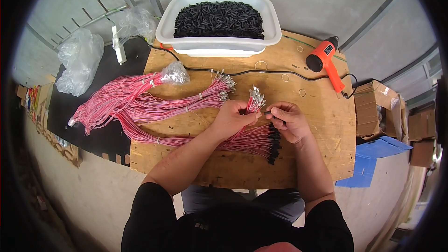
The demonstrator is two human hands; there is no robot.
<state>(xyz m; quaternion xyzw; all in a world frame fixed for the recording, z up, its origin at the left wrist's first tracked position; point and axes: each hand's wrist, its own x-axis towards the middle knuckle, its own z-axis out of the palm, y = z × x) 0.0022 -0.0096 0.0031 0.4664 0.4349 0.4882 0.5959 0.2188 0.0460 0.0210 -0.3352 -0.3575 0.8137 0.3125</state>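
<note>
Over the table [322, 126], wires [251, 106] were gripped by the left hand [233, 120], metal tips [257, 95] protruding, seemingly for access by the right hand [290, 120], by which a black tube [267, 113] was pinched, the tub [224, 43] being placed within reach.

A table [324, 130] stands before a seated person. At its far edge sits a tub [217, 44] with small tubes [218, 21] in it. Right of the tub lies a heat gun [328, 63]; a cord [200, 69] runs from the left, in front of the tub, toward it. Bundles of wires [154, 107] stretch from an adjoining surface [100, 142] at left to mid-table. The left hand [235, 121] and right hand [290, 120] are side by side, beyond one bundle's ends. Far left, a plastic bag [81, 63] lies beside a power strip [118, 46].
</note>
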